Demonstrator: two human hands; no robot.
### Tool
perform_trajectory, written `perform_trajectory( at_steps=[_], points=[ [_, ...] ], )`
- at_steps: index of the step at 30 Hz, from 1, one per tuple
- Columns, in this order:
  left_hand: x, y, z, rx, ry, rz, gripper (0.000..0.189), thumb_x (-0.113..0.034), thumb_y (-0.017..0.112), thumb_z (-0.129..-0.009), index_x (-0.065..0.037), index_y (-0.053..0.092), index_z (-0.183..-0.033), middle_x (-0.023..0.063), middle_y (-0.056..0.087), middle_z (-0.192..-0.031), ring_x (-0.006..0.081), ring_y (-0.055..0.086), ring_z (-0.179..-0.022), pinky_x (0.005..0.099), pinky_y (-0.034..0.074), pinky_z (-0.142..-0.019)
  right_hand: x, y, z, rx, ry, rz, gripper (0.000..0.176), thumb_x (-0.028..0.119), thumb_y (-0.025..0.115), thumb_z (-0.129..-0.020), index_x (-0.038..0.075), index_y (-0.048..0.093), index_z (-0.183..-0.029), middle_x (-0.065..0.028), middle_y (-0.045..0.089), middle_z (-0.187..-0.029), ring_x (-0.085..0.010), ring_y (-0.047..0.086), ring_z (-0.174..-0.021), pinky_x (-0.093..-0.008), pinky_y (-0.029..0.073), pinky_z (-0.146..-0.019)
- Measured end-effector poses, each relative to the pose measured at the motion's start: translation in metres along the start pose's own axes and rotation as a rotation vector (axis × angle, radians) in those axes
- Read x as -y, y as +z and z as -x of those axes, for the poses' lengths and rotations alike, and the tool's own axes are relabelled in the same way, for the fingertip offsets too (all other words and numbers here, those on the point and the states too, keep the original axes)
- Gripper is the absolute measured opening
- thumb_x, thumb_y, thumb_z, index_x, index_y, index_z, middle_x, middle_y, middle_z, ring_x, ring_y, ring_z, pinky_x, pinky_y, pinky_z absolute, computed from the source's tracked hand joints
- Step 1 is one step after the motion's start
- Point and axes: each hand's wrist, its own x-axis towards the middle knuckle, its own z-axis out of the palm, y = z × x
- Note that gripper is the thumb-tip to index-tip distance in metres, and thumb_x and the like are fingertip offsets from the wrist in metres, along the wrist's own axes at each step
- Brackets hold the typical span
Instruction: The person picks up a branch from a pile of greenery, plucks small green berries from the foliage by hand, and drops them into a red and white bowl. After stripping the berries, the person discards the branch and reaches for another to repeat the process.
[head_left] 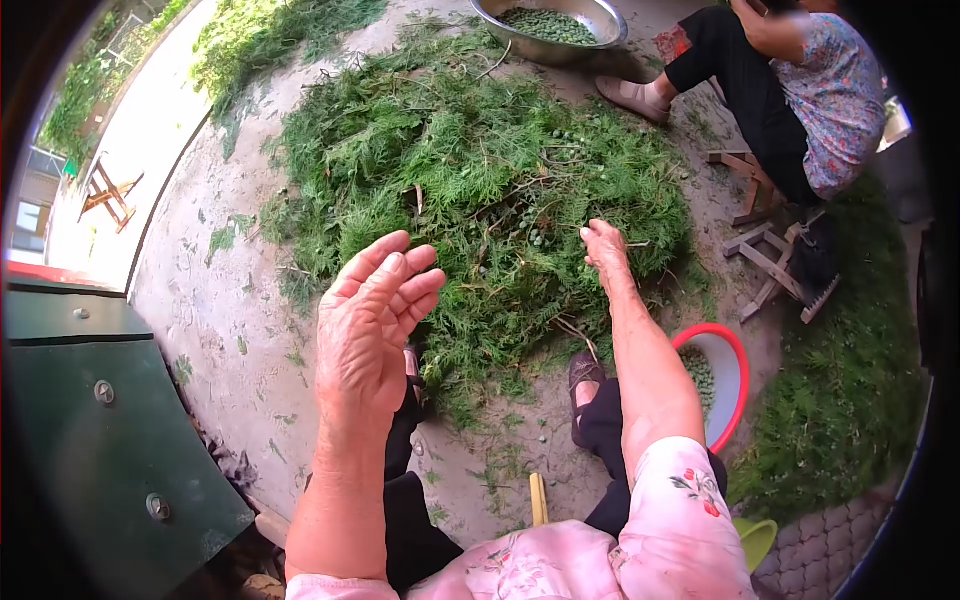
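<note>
A large heap of green conifer sprigs (430,160) lies on the ground before me, with small green cones (537,238) among the foliage. My left hand (372,315) is raised over the near left side of the heap, palm turned inward. Its fingers are bent loosely and stand apart, with nothing visible in them. Over the right part of the heap, my right hand (604,246) has its fingers curled together close to the cones. Whatever may be between those fingertips is too small to make out.
A red-rimmed basin (742,375) with green cones stands by my right leg. At the back, a metal bowl (610,42) holds more cones near a seated person (825,95). Wooden stools (770,265) stand at right, and a dark green panel (90,420) at left.
</note>
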Motion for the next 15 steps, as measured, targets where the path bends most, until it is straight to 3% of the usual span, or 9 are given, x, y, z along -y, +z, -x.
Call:
perform_trajectory(
  at_steps=[2,4,5,9,12,15],
  points=[
    [0.003,0.002,-0.001,0.034,-0.028,0.007,0.033,-0.013,0.058,-0.087,0.002,0.05,-0.115,0.0143,0.062,-0.1,0.0183,0.063,-0.082,0.0301,0.05,-0.075,-0.012,0.017,-0.01,-0.095,-0.066,0.005,0.032,0.022,0.058,-0.084,0.002,0.058,-0.108,-0.0073,0.063,-0.09,-0.0141,0.061,-0.071,-0.0261,0.049,-0.055],
    [0.005,0.006,-0.001,0.034,-0.058,-0.002,0.031,-0.013,0.059,-0.087,0.002,0.051,-0.113,0.0138,0.063,-0.098,0.0177,0.063,-0.081,0.0296,0.05,-0.075,0.008,0.02,0.002,0.046,0.192,-0.184,0.023,0.023,0.061,-0.082,0.001,0.062,-0.089,-0.0044,0.062,-0.077,-0.0121,0.058,-0.06,-0.0256,0.047,-0.048],
    [0.005,0.006,-0.001,0.034,-0.058,-0.005,0.031,-0.013,0.059,-0.087,0.002,0.051,-0.113,0.0138,0.063,-0.098,0.0177,0.063,-0.081,0.0296,0.05,-0.075,0.014,0.027,0.008,-0.031,0.229,-0.222,0.019,0.021,0.062,-0.081,0.003,0.06,-0.075,-0.0021,0.058,-0.066,-0.0108,0.055,-0.051,-0.0244,0.044,-0.041],
    [0.007,0.006,-0.002,0.035,-0.057,-0.016,0.032,-0.014,0.055,-0.089,0.001,0.049,-0.116,0.0128,0.062,-0.1,0.0176,0.063,-0.082,0.0295,0.051,-0.075,0.026,0.018,0.035,0.0,0.166,-0.312,0.016,0.017,0.06,-0.083,0.002,0.06,-0.076,-0.0026,0.058,-0.065,-0.0113,0.053,-0.049,-0.024,0.044,-0.041],
    [0.007,0.006,0.0,0.013,-0.037,0.008,0.031,-0.014,0.056,-0.088,0.001,0.05,-0.115,0.0127,0.062,-0.099,0.0177,0.063,-0.082,0.0296,0.052,-0.074,0.041,-0.008,0.059,0.073,0.264,-0.577,0.012,0.015,0.061,-0.083,0.004,0.059,-0.078,-0.0036,0.06,-0.067,-0.0124,0.056,-0.049,-0.0242,0.045,-0.04],
    [0.014,0.008,0.002,0.007,-0.089,0.014,0.026,-0.014,0.057,-0.088,-0.001,0.054,-0.11,0.0108,0.064,-0.096,0.0149,0.063,-0.077,0.0274,0.051,-0.07,0.065,-0.037,0.083,0.32,0.246,-0.814,0.014,0.022,0.061,-0.085,0.007,0.059,-0.086,-0.0029,0.062,-0.072,-0.0142,0.059,-0.06,-0.0286,0.05,-0.055]
  ],
)
